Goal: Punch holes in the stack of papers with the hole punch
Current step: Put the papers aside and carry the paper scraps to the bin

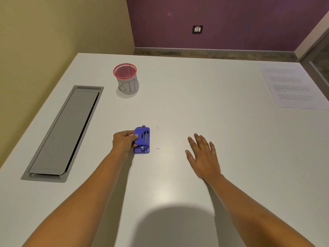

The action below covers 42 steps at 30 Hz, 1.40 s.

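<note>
1. Blue plastic marks the hole punch (141, 139) just left of centre in the head view, and your left hand (123, 142) is closed around its left side, thumb on the lever, with the punch resting on the white table (178, 175).
2. Your right hand (203, 155) lies flat and spread, fingers wide, holding nothing, right of centre and well apart from the punch.
3. Look to the upper right of the frame for the papers (292, 86): printed sheets lie flat near the table's far right edge, and whether they form a thick stack you cannot tell from here.
4. That is the relation to weigh: the papers lie far up and right of the punch, and your empty right hand is clearly the nearer one, so it probably should fetch them.
5. The punch's long axis runs up and down the frame, and its paper slot seems to face right, toward your free hand.
6. A few tiny pale bits (158, 148) sit on the table just right of the punch; they may be punched chads, but they are too small to tell.
7. A red-rimmed cup (126, 79) marked "BIN" stands upright in the upper left; no contents show inside.
8. A grey cable hatch (62, 132) lies at the left with its lid shut.
</note>
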Motion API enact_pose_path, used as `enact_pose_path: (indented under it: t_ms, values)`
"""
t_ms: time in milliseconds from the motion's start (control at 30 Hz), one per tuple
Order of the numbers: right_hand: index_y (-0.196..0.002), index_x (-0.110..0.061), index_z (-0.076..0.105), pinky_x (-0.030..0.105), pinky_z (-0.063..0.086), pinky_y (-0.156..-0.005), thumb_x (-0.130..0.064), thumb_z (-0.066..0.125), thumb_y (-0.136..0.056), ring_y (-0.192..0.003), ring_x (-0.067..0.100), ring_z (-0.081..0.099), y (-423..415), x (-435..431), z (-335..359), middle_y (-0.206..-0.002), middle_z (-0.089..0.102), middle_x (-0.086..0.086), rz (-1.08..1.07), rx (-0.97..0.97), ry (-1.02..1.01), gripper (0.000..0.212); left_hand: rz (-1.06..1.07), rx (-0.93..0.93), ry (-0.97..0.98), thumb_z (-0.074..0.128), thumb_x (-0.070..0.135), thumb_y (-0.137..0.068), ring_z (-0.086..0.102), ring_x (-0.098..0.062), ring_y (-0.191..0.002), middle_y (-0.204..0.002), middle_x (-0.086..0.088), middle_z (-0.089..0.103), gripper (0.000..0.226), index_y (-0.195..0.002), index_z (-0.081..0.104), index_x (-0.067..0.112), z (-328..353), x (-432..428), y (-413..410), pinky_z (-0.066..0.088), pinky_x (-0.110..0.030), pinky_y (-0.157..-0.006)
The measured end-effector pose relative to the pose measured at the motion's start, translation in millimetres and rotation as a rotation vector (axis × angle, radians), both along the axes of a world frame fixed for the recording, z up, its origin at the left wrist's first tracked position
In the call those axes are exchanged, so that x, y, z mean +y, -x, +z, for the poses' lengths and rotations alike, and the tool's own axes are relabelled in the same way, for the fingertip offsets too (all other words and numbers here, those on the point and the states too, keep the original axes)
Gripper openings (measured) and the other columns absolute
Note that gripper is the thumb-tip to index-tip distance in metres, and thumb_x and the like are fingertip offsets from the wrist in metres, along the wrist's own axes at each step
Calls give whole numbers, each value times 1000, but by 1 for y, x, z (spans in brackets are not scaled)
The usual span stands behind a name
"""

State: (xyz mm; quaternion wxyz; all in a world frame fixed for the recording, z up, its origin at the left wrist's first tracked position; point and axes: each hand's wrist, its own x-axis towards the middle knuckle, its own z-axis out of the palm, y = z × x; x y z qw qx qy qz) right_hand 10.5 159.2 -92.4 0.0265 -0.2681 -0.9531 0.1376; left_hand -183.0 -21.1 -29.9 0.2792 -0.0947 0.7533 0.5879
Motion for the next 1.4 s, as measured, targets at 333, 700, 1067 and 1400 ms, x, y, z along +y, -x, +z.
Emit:
enact_pose_path:
  t_ms: [333,700,1067,1400]
  values:
    - [-144,-27,28,43,12,-117,-51,15,-90,-144,18,20,-1,0,2,-155,25,1,12,-30,9,61,14,18,-24,56,-2,-86,58,-15,-58,-74,-6,60,27,-113,59,-7,8,-7,5,51,-13,-45]
    - [-113,-7,62,21,35,-81,-20,56,-89,-99,18,48,57,-34,37,-101,55,5,50,89,454,28,78,62,77,53,-3,-89,55,-15,-62,-77,-6,59,31,-119,56,-7,12,-55,40,49,-10,-41]
    - [-89,-1,71,26,47,-77,-6,74,-73,-62,9,49,82,-61,36,-62,47,-11,-160,161,695,17,91,77,165,54,-2,-88,61,-10,-44,-83,-11,61,31,-119,55,-6,11,-85,74,50,-11,-41]
    - [-74,6,69,26,49,-72,4,60,-78,-72,15,61,90,-67,38,-84,73,16,-150,177,676,11,56,719,509,55,6,-86,50,-31,-115,-123,-16,55,30,-116,58,4,5,-59,33,41,-35,-93]
